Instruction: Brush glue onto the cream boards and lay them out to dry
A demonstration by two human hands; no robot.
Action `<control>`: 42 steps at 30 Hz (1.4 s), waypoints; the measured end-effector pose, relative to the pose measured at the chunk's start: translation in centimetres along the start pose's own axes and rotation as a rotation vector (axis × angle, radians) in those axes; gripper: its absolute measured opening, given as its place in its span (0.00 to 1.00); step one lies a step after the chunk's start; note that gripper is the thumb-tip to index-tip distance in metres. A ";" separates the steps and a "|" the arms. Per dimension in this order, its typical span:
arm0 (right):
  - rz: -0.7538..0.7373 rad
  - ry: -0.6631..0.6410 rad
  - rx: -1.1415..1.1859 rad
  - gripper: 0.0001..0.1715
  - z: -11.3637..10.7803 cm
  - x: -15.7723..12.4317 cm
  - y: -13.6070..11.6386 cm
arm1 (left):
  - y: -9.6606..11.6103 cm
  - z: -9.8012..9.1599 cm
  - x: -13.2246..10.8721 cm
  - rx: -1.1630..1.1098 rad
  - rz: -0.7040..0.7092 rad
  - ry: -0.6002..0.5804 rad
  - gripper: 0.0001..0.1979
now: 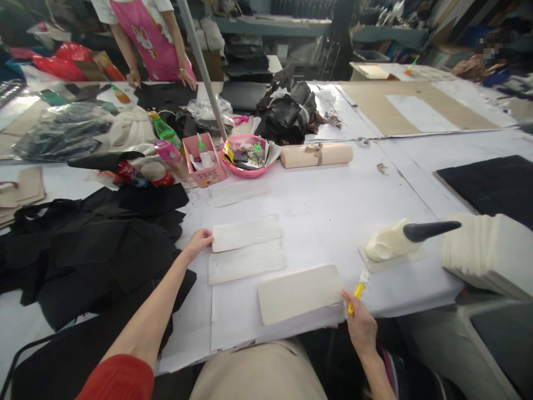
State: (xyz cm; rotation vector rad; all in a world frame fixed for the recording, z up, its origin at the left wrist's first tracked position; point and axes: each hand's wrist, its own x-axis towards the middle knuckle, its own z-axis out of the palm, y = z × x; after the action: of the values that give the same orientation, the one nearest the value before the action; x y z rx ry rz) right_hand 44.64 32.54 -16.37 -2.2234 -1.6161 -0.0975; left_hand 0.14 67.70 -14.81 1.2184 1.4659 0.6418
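Observation:
My left hand [199, 243] has its fingers closed at the left end of a thin white rectangular strip [247, 233] lying on the table. A second similar strip [246, 261] lies just below it, and a fainter pale strip [240, 193] is farther back. My right hand [361, 328] is wrapped round a small yellow-handled brush [360, 289], its pale bristles pointing up and away. Its fingertips also reach the right edge of a thicker cream rectangular panel [300, 294] near the front edge of the table.
A glue-smeared container with a black nozzle [391, 241] stands right, beside a stack of cream panels [487, 255]. Black fabric pieces [91, 244] cover the left side. A pink basket [250, 172], pink box [210, 176] and beige roll [316, 155] sit behind. A person in a pink apron [154, 39] stands opposite.

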 end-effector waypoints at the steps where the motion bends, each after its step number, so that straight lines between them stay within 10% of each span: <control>1: 0.009 0.017 -0.027 0.24 -0.3 0.3 -0.4 | -0.3 -0.3 0.3 0.034 -0.005 0.003 0.11; 7: -0.029 0.068 0.021 0.20 0.5 5.5 -6.0 | -1.0 -1.1 1.0 0.185 -0.001 -0.001 0.09; 17: -0.092 -0.270 0.122 0.13 8.8 11.4 -16.8 | -2.0 -1.9 1.6 0.355 0.072 -0.014 0.06; 29: -0.103 -0.374 0.129 0.18 8.9 11.3 -16.6 | -2.8 -2.1 2.1 0.488 -0.045 0.126 0.05; 42: -0.101 -0.389 0.168 0.19 8.6 10.5 -15.6 | -4.8 2.0 -8.8 0.670 -0.052 0.208 0.14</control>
State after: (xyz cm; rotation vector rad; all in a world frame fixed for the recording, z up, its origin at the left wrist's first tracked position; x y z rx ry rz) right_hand 32.27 49.06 -17.14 -2.1222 -1.8539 0.4537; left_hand -0.48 57.56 -16.16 1.6441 1.9689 0.2399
